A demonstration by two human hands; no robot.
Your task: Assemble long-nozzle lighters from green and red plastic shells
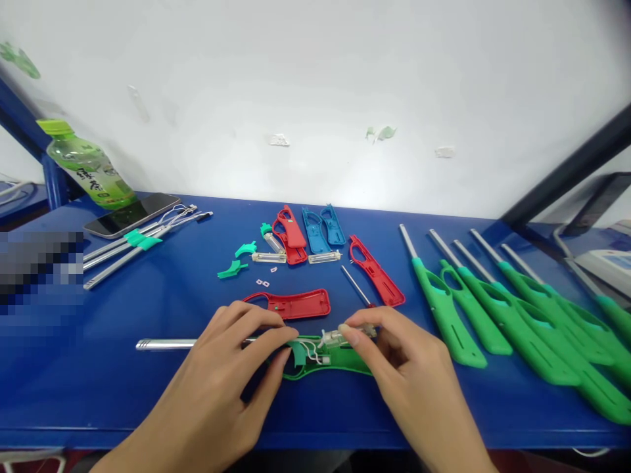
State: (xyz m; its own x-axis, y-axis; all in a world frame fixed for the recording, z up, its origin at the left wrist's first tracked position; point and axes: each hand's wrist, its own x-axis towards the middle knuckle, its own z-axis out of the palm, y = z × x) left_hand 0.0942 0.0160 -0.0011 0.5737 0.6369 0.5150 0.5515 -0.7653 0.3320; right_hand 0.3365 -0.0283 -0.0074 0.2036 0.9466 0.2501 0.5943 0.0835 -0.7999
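An open green lighter half-shell (340, 360) lies in front of me, with a metal tube (165, 343) pointing left from it. A teal trigger (298, 353) and white wires (311, 348) sit inside the shell. My left hand (241, 368) is closed at the shell's trigger end, thumb and fingers pinching around it; part of the grip is hidden. Between the thumb and fingers of my right hand (409, 361) is a clear fuel tank (335, 337), held slightly tilted over the shell's handle part.
Behind the hands lie red half-shells (300, 304), blue half-shells (315, 230), clear tanks (324, 257), teal triggers (231, 269) and a screwdriver (355, 286). Several green lighters (517, 322) lie right. Wired metal tubes (123, 256), a phone (133, 215) and a bottle (91, 167) are left.
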